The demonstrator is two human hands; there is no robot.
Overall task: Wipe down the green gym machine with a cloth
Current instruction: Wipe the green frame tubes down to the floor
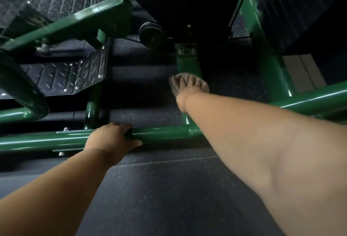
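The green gym machine fills the view, with a low horizontal base tube [165,134] across the middle and a centre rail [187,64] running away from it. My left hand [114,138] grips the base tube, fingers curled over its top. My right hand [189,85] reaches far forward and holds a brownish-grey cloth [183,75] against the centre rail, fingers curled over the cloth. Most of the cloth is hidden under the fingers.
Black diamond-plate footplates [71,77] sit at the left, with a curved green tube [22,92] in front of them. A black roller [150,32] and dark padded seat hang above the rail. A green side tube [308,100] runs at the right. Speckled rubber floor [169,188] lies below.
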